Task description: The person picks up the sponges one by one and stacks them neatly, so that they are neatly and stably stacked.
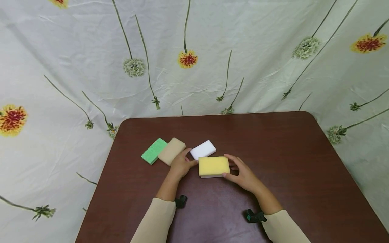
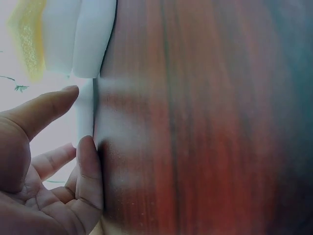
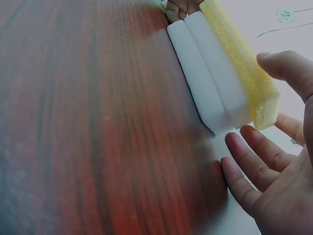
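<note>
A yellow sponge (image 1: pixel 214 165) lies on top of two stacked white sponges (image 3: pixel 203 73), whose edges show in both wrist views. My right hand (image 1: pixel 244 175) holds the yellow sponge by its right end, thumb at the near corner and index finger at the far one. Its other fingers spread loosely beside the white layers. My left hand (image 1: pixel 181 165) is at the left end of another white sponge (image 1: pixel 203 150) lying flat behind the stack. The left thumb points toward the stack, and the fingertips (image 2: pixel 87 147) are right at the flat sponge's end.
Left of my left hand lie a beige sponge (image 1: pixel 172 151) and a green sponge (image 1: pixel 154 151), partly overlapping. All rest on a dark red-brown table (image 1: pixel 285 145). Behind it hangs a pale flowered cloth (image 1: pixel 261 30). Each wrist wears a dark strap.
</note>
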The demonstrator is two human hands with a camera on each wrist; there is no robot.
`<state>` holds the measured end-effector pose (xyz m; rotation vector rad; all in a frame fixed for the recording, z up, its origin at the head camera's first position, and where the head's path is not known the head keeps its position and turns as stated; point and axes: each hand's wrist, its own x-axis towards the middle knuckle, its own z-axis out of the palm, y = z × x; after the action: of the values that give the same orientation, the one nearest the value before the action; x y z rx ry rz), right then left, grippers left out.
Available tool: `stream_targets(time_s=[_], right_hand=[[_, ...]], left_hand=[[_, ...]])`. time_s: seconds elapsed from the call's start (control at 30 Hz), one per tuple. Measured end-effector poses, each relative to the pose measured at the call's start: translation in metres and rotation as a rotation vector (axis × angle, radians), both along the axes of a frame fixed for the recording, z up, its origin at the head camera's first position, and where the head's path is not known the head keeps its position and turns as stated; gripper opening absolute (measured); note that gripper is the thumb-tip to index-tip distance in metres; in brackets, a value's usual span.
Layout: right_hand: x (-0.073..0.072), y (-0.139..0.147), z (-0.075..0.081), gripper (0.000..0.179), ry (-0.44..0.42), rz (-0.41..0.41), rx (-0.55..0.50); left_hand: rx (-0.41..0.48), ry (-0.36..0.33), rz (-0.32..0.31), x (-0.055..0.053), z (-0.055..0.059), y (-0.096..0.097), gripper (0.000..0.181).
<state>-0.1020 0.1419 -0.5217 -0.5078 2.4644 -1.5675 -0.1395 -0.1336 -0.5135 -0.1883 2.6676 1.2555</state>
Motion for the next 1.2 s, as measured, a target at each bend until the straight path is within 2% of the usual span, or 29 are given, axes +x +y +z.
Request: stream_targets(time_s=[0.23,0.47,0.73,0.97,1.2], right_hand=[[-0.002,0.003,-0.003,0.076,-0.001,0.018,-0.009],[-0.002,0.003,-0.003,0.078,0.001,0.017,0.014],[-0.002,0.002,-0.003,0.083,0.007,0.018,-0.02],[-0.002,0.003,-0.003,0.086,-0.011,0.016,-0.01],[-0.002,0.003,-0.004,0.081,-0.009,0.004,-0.021]], left_hand=[[0.017,-0.003,-0.004,0.0,-0.001,-0.001,0.064],[0.138,-0.039,0.059,0.002,-0.004,-0.004,0.061],[0.275,-0.045,0.128,0.006,-0.003,-0.004,0.057],[0.374,-0.029,0.157,0.011,-0.001,-0.005,0.062],[0.466,0.014,0.173,0.016,0.009,-0.004,0.067]])
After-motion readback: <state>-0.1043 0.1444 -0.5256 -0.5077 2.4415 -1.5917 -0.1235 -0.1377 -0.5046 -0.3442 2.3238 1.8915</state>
